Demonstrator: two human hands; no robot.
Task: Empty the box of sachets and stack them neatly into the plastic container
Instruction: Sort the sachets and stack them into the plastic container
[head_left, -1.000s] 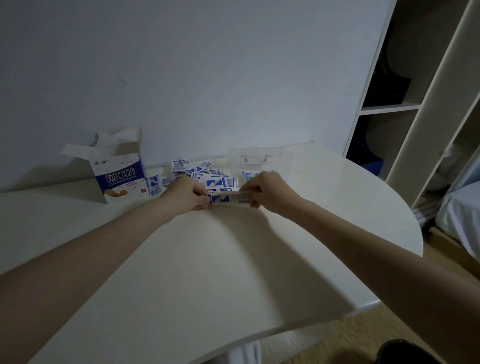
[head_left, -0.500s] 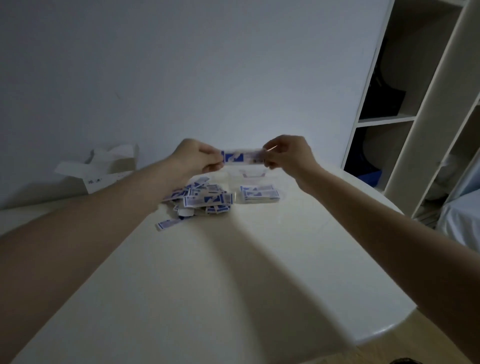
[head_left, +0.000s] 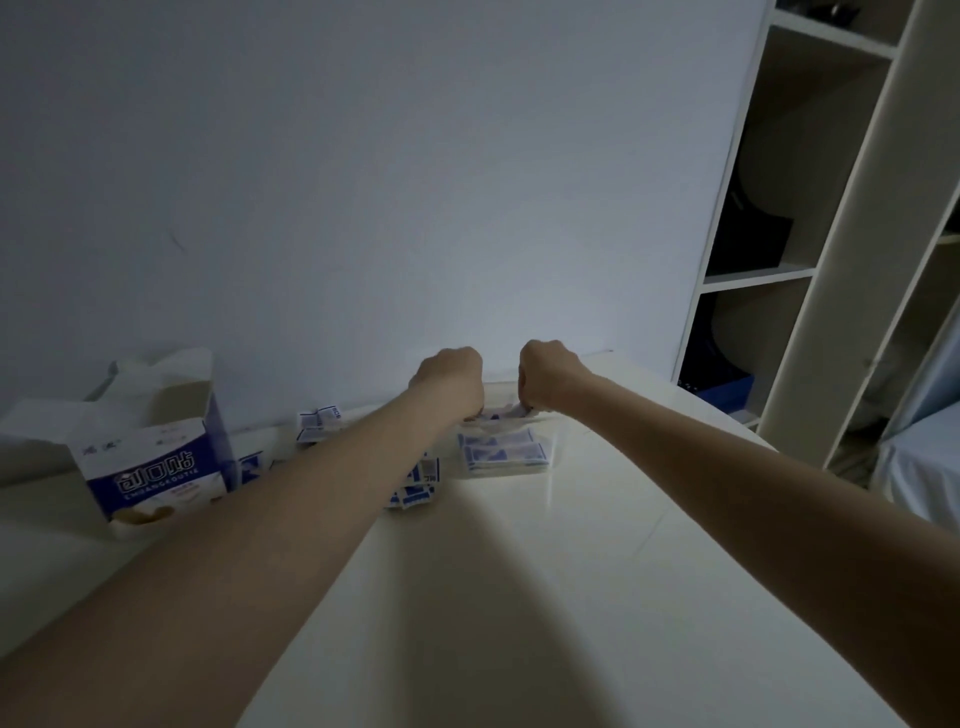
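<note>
A small bundle of sachets is held between the two hands, just above the clear plastic container. Half a second ago the same bundle was up in the air, well above the table. Now it has come down to the mouth of the container. That means this bundle is about to go in.

The left hand has its fingers curled and grips the left end of the bundle. The right hand has its fingers curled too and pinches the right end. Only the backs of the hands show, so the fingertips are hidden.

Right under the fingers, inside the container, lies a flat stack of sachets. It looks neat, with the blue and white sides up. The container is see-through and hard to make out in the dim light.

Below and to the left of the left hand's fingers, loose sachets lie in a messy heap on the table. The left arm hides part of the heap. A few more loose ones sit further left of the fingers, near the wall.

Far to the left of both hands stands the open box, blue and white with its flaps up. I cannot tell if anything is left inside it.

So the job is partly done. Many sachets are not yet stacked.
</note>
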